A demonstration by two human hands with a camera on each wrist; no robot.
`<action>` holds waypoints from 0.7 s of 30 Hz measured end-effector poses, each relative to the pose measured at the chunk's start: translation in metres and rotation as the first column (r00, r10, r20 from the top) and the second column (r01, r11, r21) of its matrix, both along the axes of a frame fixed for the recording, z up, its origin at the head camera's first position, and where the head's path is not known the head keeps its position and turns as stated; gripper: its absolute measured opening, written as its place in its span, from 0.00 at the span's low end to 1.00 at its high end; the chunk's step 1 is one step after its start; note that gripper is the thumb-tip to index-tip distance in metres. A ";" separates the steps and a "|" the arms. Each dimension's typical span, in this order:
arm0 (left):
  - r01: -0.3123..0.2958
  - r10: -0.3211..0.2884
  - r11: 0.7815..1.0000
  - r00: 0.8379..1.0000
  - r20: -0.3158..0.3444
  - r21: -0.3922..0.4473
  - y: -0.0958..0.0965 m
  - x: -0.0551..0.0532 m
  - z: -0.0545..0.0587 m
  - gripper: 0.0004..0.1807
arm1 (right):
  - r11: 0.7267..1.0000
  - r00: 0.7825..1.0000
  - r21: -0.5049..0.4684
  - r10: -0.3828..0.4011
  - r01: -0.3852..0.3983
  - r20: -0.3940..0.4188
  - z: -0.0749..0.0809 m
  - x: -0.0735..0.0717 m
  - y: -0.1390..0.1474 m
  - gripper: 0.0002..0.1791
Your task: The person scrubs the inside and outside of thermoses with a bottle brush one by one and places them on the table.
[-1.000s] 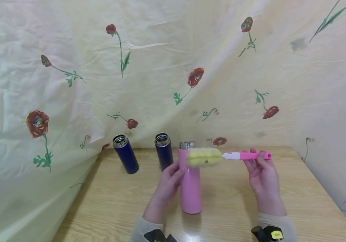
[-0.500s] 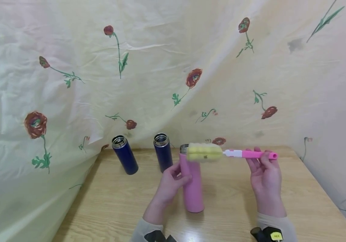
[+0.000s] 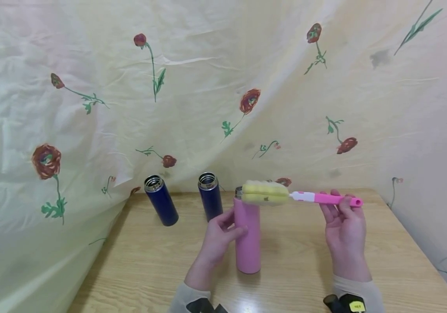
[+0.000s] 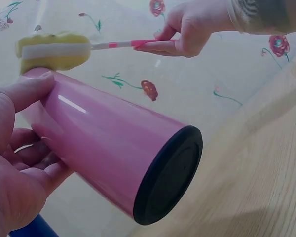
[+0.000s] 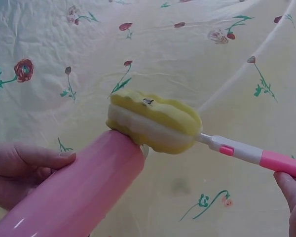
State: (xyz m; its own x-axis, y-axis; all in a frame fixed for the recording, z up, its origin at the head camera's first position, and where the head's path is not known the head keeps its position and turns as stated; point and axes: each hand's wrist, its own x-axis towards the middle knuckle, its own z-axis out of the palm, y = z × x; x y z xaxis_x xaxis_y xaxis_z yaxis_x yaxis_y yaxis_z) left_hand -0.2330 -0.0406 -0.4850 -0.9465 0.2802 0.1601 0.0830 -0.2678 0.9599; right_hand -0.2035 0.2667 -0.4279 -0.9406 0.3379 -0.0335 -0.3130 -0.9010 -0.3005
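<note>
My left hand (image 3: pixel 219 241) grips a pink bottle (image 3: pixel 248 245) near its upper part, thumb in front. The bottle is off the table, its black base (image 4: pixel 170 175) showing in the left wrist view. In my right hand (image 3: pixel 346 237) is a sponge bottle brush (image 5: pixel 155 123), pinched by its pink and white handle (image 3: pixel 326 198). The brush lies roughly level, its yellow and white sponge head at the bottle's steel neck (image 3: pixel 239 192), which it partly covers. In the right wrist view the sponge appears against the neck end; whether they touch I cannot tell.
Two dark blue bottles without lids, one at left (image 3: pixel 162 202) and one nearer the middle (image 3: pixel 210 198), stand at the back of the wooden table (image 3: pixel 141 269). A flower-patterned cloth (image 3: pixel 192 121) hangs behind and at the sides.
The brush has shifted slightly up and to the right. The bottle tilted a little, then came back nearer upright, and my left thumb now lies further across its front.
</note>
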 end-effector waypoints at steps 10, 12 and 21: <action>0.003 -0.004 1.000 1.000 -0.016 -0.022 -0.001 0.002 0.002 0.35 | 0.997 0.998 0.059 0.044 -0.042 -0.039 -0.003 0.000 0.000 0.05; -0.003 0.003 1.000 1.000 -0.017 -0.015 -0.002 0.001 0.002 0.35 | 0.995 0.997 0.084 0.064 -0.060 -0.050 -0.004 -0.001 0.000 0.05; -0.029 0.030 0.998 0.999 -0.023 0.050 -0.004 0.001 0.005 0.33 | 0.955 0.988 0.266 0.150 -0.133 -0.044 -0.008 -0.002 0.001 0.02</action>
